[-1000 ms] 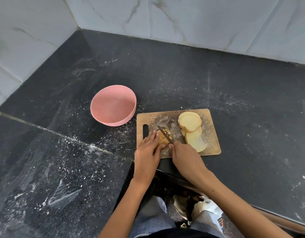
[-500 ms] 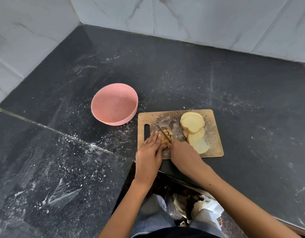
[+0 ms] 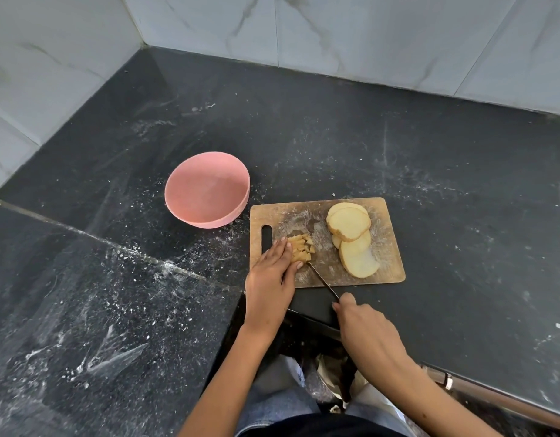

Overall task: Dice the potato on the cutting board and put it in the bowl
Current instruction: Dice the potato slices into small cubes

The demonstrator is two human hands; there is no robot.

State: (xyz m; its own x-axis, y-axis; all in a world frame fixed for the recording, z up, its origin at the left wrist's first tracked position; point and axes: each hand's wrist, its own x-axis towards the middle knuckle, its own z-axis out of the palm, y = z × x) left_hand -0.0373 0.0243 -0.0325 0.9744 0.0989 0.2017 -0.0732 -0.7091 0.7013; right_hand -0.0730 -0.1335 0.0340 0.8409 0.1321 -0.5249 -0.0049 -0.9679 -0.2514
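A wooden cutting board [image 3: 389, 266] lies on the black counter. Several round potato slices [image 3: 351, 223] are stacked on its right half. A small pile of diced potato [image 3: 300, 246] sits at its left. My left hand [image 3: 272, 275] lies flat on the board with straight fingers against the left side of the dice. My right hand [image 3: 365, 326] grips the handle of a knife [image 3: 323, 280] off the board's near edge. The blade tip reaches the dice. An empty pink bowl [image 3: 207, 190] stands left of the board.
Grey marble wall tiles [image 3: 335, 33] close off the counter at the back and left. White powdery smears cover the dark counter [image 3: 461, 152]. The counter's front edge with a metal rail [image 3: 493, 395] runs at lower right, above my legs.
My right hand has pulled back toward me off the board, drawing the knife with it. The diced pile is now uncovered. My left hand stays beside the dice.
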